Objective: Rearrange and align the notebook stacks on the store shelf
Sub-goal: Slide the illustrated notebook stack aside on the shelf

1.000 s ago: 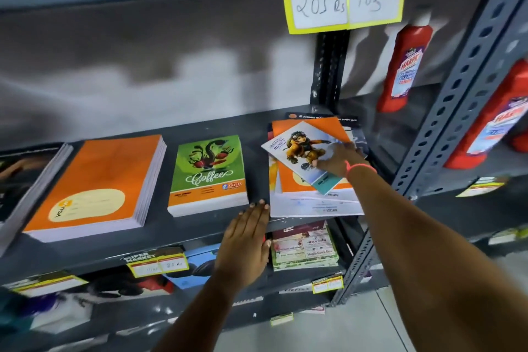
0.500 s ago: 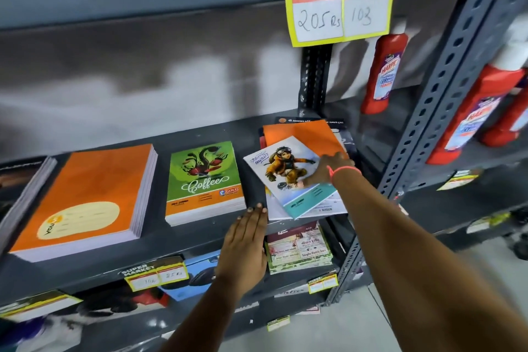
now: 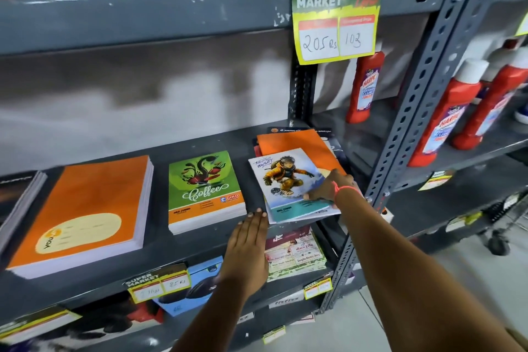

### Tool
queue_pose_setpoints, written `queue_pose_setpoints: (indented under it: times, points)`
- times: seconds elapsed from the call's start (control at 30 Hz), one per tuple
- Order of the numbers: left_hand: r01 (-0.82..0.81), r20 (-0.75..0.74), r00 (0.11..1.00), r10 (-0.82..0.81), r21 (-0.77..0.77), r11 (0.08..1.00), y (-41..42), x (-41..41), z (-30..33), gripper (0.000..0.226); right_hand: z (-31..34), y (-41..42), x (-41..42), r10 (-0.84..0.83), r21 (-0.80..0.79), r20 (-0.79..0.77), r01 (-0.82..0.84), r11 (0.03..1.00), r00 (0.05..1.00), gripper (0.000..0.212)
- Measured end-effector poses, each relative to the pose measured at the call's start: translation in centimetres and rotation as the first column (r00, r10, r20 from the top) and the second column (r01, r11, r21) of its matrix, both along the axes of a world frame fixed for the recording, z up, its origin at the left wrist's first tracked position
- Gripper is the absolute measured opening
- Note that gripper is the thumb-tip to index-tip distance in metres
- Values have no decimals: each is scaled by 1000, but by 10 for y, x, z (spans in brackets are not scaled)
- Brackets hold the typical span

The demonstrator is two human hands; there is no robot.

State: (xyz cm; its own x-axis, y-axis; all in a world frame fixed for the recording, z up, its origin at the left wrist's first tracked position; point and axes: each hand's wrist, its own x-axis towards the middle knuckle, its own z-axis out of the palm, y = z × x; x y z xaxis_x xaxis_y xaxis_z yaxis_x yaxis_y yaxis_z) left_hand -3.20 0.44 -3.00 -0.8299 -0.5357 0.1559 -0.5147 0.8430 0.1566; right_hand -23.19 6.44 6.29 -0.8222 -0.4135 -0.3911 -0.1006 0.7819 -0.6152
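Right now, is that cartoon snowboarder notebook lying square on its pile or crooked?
Crooked. The snowboarder notebook lies turned against the orange notebook beneath, with the right hand on it.

We note three notebook stacks on the shelf (image 3: 183, 148): thick orange stack (image 3: 83, 214) left, green "Coffee" stack (image 3: 204, 191) middle, skewed snowboarder-topped stack (image 3: 288, 180) right.

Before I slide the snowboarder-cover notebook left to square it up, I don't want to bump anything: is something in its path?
Yes. The flat left hand rests on the grey metal shelf with fingertips at the snowboarder-cover notebook's lower-left corner, and the green Coffee notebook stack lies just beyond.
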Motion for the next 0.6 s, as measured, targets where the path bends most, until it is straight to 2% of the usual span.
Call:
queue_pose_setpoints:
  times: [0.03,0.07,0.13,0.2,0.23,0.3,0.37,0.5,0.6]
  points:
    - [1,-12,1000,-2,-13,1000,-1,0,-2,77,1,3,-3,24,80,-12,-23,997,1000,76]
    - [2,-9,1000,-2,-9,1000,-2,1,0,77,6,5,-5,-5,71,41,2,997,999,76]
    - [31,-24,999,-31,-16,999,-2,3,3,77,11,10,-13,48,94,130,-60,994,990,51]
    - [54,7,998,-54,-19,998,-4,6,5,74,17,21,-17,20,-16,284,-16,1000,959,19]
    - [59,29,998,-59,-24,998,-5,9,6,72,18,28,-20,-26,-112,403,77,991,915,17]
    - [56,61,997,-53,-51,997,-10,20,5,72,21,34,-24,-39,-242,542,200,949,839,19]
    - [43,64,997,-39,-67,997,-15,40,4,87,25,35,-25,32,-325,600,207,923,800,16]
    - [36,100,995,-30,-53,998,-36,83,-10,135,35,17,-9,166,-421,607,137,897,777,23]
    - [4,142,990,-3,-5,1000,-44,100,-14,141,32,-19,18,260,-443,640,71,894,723,15]
